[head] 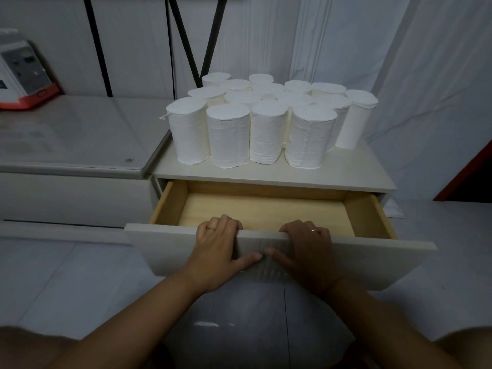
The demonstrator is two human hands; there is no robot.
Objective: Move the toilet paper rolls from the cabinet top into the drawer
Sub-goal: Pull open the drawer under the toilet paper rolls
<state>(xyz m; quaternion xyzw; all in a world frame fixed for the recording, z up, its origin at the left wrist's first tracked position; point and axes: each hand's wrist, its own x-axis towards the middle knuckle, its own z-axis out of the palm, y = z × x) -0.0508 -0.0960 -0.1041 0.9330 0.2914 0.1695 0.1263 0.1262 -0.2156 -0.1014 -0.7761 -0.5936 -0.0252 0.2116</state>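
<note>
1. The drawer (266, 209) stands pulled out from the low white cabinet (186, 169), its pale wooden inside bare and open to view at the centre of the frame.
2. The left hand (215, 251) grips the top edge of the white drawer front (372, 262) at about 7 o'clock from the drawer's middle. Its fingers are curled together over the edge into the drawer, and its thumb is stretched flat across the front face, pointing toward 3 o'clock.
3. The right hand (308, 251) grips the same edge just beside the left, at about 5 o'clock from the drawer's middle. Its fingers are likewise hooked over the edge close together, with the thumb lying along the front face toward 9 o'clock.
4. The two thumb tips nearly meet on the front face; whether they touch cannot be told.
5. Each hand wears a ring on one finger.
6. The toilet paper rolls (266, 121) stand upright in a tight cluster on the cabinet top, at 12 o'clock from the drawer, none of them in it.
7. One roll at the cluster's 3 o'clock edge leans slightly outward.
8. A white and red device (24, 73) sits on a neighbouring grey surface (80, 134) at 10 o'clock.
</note>
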